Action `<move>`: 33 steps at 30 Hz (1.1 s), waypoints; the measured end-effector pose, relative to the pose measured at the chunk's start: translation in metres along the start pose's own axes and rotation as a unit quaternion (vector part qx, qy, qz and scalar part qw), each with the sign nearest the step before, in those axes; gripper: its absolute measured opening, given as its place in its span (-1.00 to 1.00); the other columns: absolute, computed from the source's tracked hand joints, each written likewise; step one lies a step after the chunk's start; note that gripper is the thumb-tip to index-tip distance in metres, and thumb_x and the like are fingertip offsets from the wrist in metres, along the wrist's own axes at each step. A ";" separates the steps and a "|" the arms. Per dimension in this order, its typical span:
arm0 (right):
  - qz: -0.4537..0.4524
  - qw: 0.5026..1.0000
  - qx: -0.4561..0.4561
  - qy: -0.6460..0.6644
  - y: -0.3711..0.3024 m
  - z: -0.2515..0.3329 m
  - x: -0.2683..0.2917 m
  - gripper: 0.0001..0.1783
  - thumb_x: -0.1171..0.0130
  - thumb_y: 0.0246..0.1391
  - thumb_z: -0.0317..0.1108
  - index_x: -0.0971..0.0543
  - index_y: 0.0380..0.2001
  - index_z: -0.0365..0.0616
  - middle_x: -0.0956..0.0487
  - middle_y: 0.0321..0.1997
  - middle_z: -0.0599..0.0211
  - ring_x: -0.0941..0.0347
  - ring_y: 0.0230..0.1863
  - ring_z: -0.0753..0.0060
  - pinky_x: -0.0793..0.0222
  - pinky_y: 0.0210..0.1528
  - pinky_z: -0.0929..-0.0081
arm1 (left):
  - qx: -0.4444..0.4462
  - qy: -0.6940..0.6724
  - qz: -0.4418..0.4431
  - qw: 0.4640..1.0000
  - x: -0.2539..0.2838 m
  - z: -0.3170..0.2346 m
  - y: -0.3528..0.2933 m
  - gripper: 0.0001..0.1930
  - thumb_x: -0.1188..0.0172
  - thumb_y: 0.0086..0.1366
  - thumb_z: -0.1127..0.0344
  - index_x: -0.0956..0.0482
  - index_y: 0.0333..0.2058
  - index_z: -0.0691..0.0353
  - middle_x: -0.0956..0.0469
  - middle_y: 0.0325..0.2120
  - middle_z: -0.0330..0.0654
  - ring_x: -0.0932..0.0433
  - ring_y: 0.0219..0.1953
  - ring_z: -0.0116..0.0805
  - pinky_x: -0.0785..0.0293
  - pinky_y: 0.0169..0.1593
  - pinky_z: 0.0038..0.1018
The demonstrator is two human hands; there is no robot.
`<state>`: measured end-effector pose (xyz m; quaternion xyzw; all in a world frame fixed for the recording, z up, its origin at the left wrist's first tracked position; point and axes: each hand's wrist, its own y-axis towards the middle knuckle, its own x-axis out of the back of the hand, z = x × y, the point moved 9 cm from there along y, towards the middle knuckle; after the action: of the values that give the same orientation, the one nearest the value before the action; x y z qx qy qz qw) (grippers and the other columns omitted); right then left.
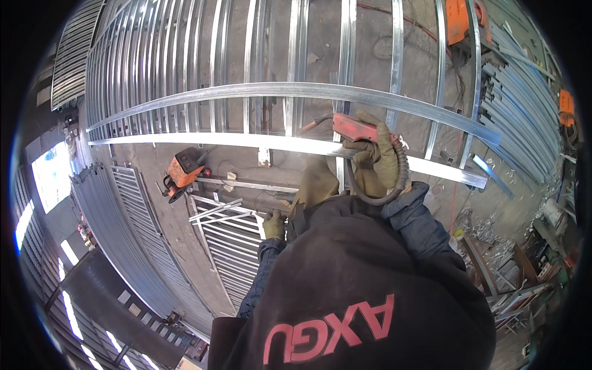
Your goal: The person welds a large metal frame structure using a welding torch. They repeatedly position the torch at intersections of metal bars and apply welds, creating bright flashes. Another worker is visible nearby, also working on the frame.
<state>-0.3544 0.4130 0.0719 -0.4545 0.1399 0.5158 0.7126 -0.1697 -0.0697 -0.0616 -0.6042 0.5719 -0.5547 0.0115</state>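
Observation:
My right hand (385,151), in an olive work glove, is closed around a red-handled welding torch (354,128). Its dark curved neck points left over a long metal frame. From the handle's right end a thick black cable (377,198) loops below the hand. Under the torch run two long shiny metal rails (222,140), with many parallel bars (248,68) fixed across at the far side. My left hand (273,225), also gloved, hangs low beside my leg, near a smaller barred frame (231,253). Its fingers are too small and partly hidden to read.
An orange-and-black machine (184,168) stands on the floor at left, another orange machine (459,21) at the far right. Stacked metal profiles (518,108) lie at right, above scrap and shavings (484,225). More barred panels (132,234) lie at left. Loose strips (216,211) rest on the smaller frame.

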 end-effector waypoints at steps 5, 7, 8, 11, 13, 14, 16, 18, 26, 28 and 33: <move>0.001 1.000 -0.005 0.024 0.005 -0.009 0.007 -0.27 -0.12 0.56 0.15 -0.46 0.45 -0.25 -0.64 0.32 0.04 -0.76 0.01 0.43 -0.72 -0.16 0.70 | 0.143 -0.177 -0.031 0.973 0.004 0.001 -0.001 -0.65 -0.30 0.49 0.12 -0.63 -0.08 0.37 -0.73 -0.28 -0.05 -0.71 -0.34 -0.30 -0.55 -0.34 -0.38; 0.003 0.999 -0.007 0.039 0.007 -0.011 0.005 -0.26 -0.11 0.57 0.15 -0.45 0.45 -0.29 -0.64 0.32 0.01 -0.77 0.01 0.40 -0.74 -0.19 0.69 | 0.146 -0.153 -0.022 0.977 0.008 -0.001 0.002 -0.66 -0.27 0.51 0.11 -0.63 -0.08 0.35 -0.72 -0.32 -0.09 -0.71 -0.36 -0.32 -0.53 -0.35 -0.41; 0.003 0.999 -0.006 0.032 0.007 -0.009 0.003 -0.26 -0.10 0.57 0.14 -0.45 0.45 -0.30 -0.63 0.32 -0.01 -0.78 0.02 0.39 -0.75 -0.20 0.69 | 0.141 -0.156 -0.023 0.977 0.009 -0.001 0.002 -0.66 -0.27 0.51 0.11 -0.63 -0.09 0.34 -0.72 -0.33 -0.10 -0.70 -0.37 -0.34 -0.52 -0.35 -0.41; 0.001 1.000 0.000 0.020 0.005 -0.004 0.000 -0.24 -0.10 0.57 0.14 -0.43 0.45 -0.34 -0.63 0.31 -0.06 -0.79 0.01 0.36 -0.79 -0.22 0.68 | 0.127 -0.161 -0.019 0.979 0.011 -0.005 0.003 -0.68 -0.27 0.51 0.11 -0.63 -0.12 0.32 -0.70 -0.36 -0.14 -0.67 -0.40 -0.37 -0.51 -0.36 -0.42; -0.004 1.000 0.009 0.026 0.005 -0.005 0.001 -0.24 -0.10 0.57 0.14 -0.42 0.45 -0.35 -0.64 0.29 -0.08 -0.80 0.00 0.35 -0.81 -0.22 0.68 | 0.120 -0.160 -0.014 0.980 0.012 -0.006 0.004 -0.69 -0.28 0.51 0.12 -0.63 -0.15 0.31 -0.69 -0.38 -0.16 -0.67 -0.40 -0.39 -0.50 -0.36 -0.43; -0.002 1.000 0.009 0.023 0.005 -0.006 0.001 -0.24 -0.10 0.57 0.13 -0.42 0.45 -0.36 -0.64 0.28 -0.08 -0.80 0.00 0.34 -0.81 -0.22 0.68 | 0.116 -0.165 -0.016 0.979 0.013 -0.005 0.004 -0.69 -0.28 0.51 0.12 -0.63 -0.16 0.31 -0.68 -0.38 -0.16 -0.66 -0.41 -0.39 -0.50 -0.36 -0.43; 0.001 1.000 0.010 0.019 0.008 -0.007 0.004 -0.24 -0.10 0.57 0.12 -0.42 0.45 -0.36 -0.66 0.26 -0.08 -0.80 -0.01 0.33 -0.81 -0.22 0.67 | 0.107 -0.176 -0.018 0.978 0.011 -0.008 0.006 -0.70 -0.28 0.51 0.12 -0.63 -0.18 0.31 -0.67 -0.40 -0.17 -0.66 -0.41 -0.39 -0.50 -0.36 -0.43; 0.004 1.000 0.013 0.019 0.008 -0.007 0.004 -0.26 -0.09 0.58 0.11 -0.42 0.45 -0.36 -0.67 0.24 -0.07 -0.80 0.00 0.31 -0.81 -0.23 0.65 | 0.109 -0.166 -0.022 0.980 0.011 -0.011 0.005 -0.69 -0.28 0.51 0.12 -0.64 -0.19 0.31 -0.67 -0.40 -0.16 -0.66 -0.42 -0.39 -0.51 -0.36 -0.43; 0.003 1.000 0.004 -0.017 0.010 -0.006 0.006 -0.30 -0.10 0.60 0.07 -0.44 0.44 -0.34 -0.70 0.22 0.00 -0.78 0.01 0.37 -0.78 -0.18 0.65 | 0.109 -0.177 -0.027 0.978 0.013 -0.010 0.002 -0.64 -0.31 0.50 0.08 -0.65 -0.15 0.34 -0.70 -0.36 -0.15 -0.63 -0.43 -0.39 -0.53 -0.33 -0.42; -0.003 1.000 0.008 -0.021 0.010 -0.006 0.005 -0.32 -0.11 0.60 0.06 -0.46 0.43 -0.32 -0.70 0.23 0.03 -0.78 0.00 0.38 -0.76 -0.16 0.65 | 0.108 -0.183 -0.027 0.977 0.012 -0.010 0.002 -0.63 -0.31 0.50 0.07 -0.65 -0.11 0.35 -0.71 -0.35 -0.16 -0.63 -0.42 -0.39 -0.54 -0.32 -0.43; -0.009 1.000 -0.004 -0.001 0.006 -0.001 -0.005 -0.35 -0.12 0.60 0.06 -0.51 0.41 -0.28 -0.70 0.24 0.06 -0.74 0.06 0.43 -0.73 -0.11 0.65 | 0.122 -0.163 -0.007 0.979 0.012 0.002 0.005 -0.62 -0.31 0.51 0.08 -0.66 -0.04 0.35 -0.72 -0.33 -0.17 -0.67 -0.37 -0.38 -0.58 -0.29 -0.43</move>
<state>-0.3614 0.4093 0.0713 -0.4578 0.1335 0.5107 0.7154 -0.1745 -0.0813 -0.0577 -0.6848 0.4858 -0.5145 0.1742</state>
